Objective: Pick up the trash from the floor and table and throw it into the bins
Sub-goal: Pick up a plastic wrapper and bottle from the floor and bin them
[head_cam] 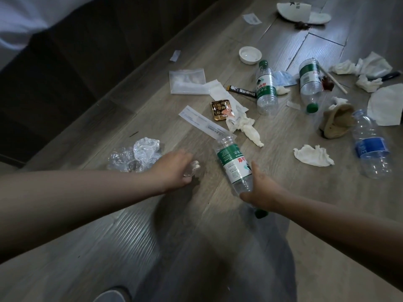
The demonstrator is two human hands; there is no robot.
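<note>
Closest to me, the person's grey trouser leg (218, 258) and the toe of a shoe (111, 295) stand on the wood-grain floor (87, 236). Both bare arms reach out over it.

The right hand (261, 188) is wrapped round the neck end of a green-label bottle (233, 164). The bottle is lifted off the floor and tilted, its green cap poking out below the hand and its base pointing away. The left hand (172, 168) has its fingers curled on a small pale scrap (193, 168); I cannot tell what the scrap is. Just beside that hand, on the floor, lies a wad of crumpled clear plastic (137, 155).

Beyond the held bottle lie a long white paper strip (196, 119), a twisted tissue (244, 127) and an orange-brown sauce packet (220, 110). To the right are a flat white tissue (313, 155) and a blue-label bottle (370, 144) on its side.

Further off lie a clear zip bag (187, 81), a black stick sachet (241, 91) and two more green-capped bottles (266, 88), both lying down. A small white dish (250, 55) sits behind them, with more crumpled tissues (370, 66) off to the right. At the far end a white paper plate (294, 10) rests on the boards. A dark bed base (65, 62) runs along the left.
</note>
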